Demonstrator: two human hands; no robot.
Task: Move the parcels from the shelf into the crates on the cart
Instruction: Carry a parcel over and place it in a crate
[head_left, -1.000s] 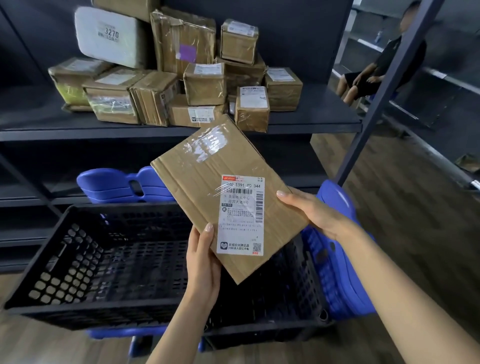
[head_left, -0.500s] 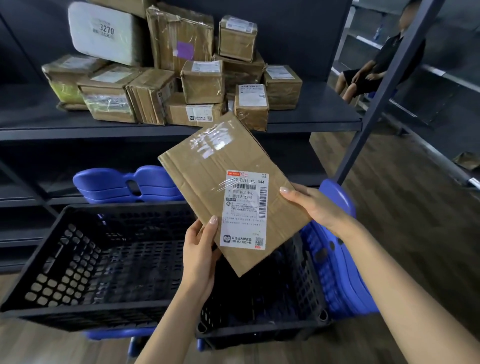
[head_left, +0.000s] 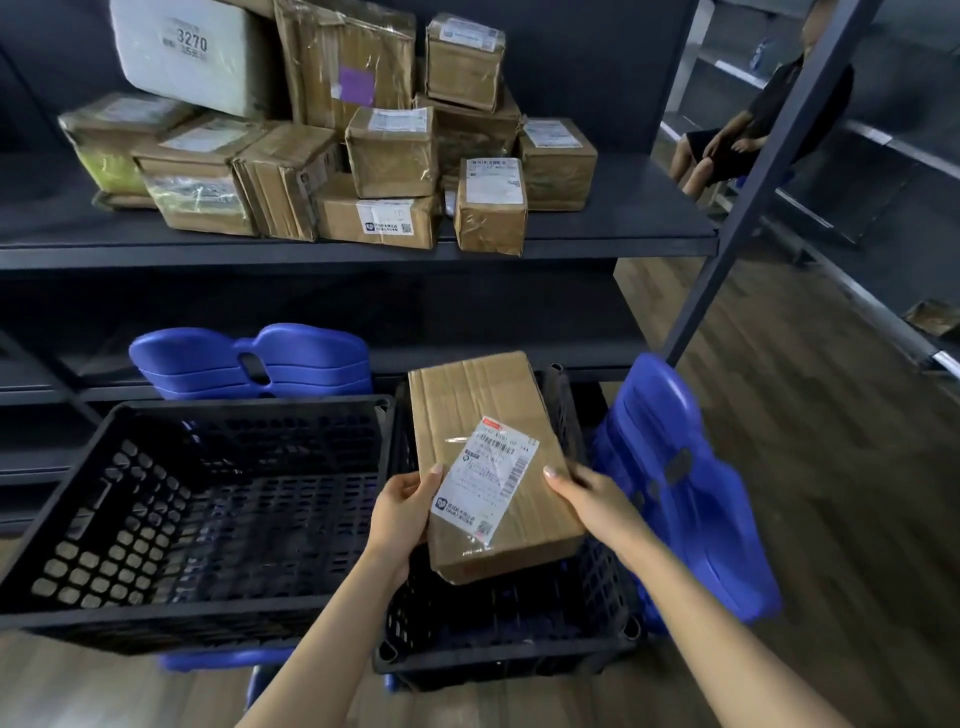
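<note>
A person's left hand and right hand pinch a labelled cardboard parcel, thumbs on top, above the right-side black crate.

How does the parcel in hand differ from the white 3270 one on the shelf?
The held parcel is brown cardboard; the white parcel is pale wrapping. The held parcel is gripped by the left hand and right hand over the right crate; the white parcel sits untouched atop the shelf pile. Both show markings facing the camera.
</note>
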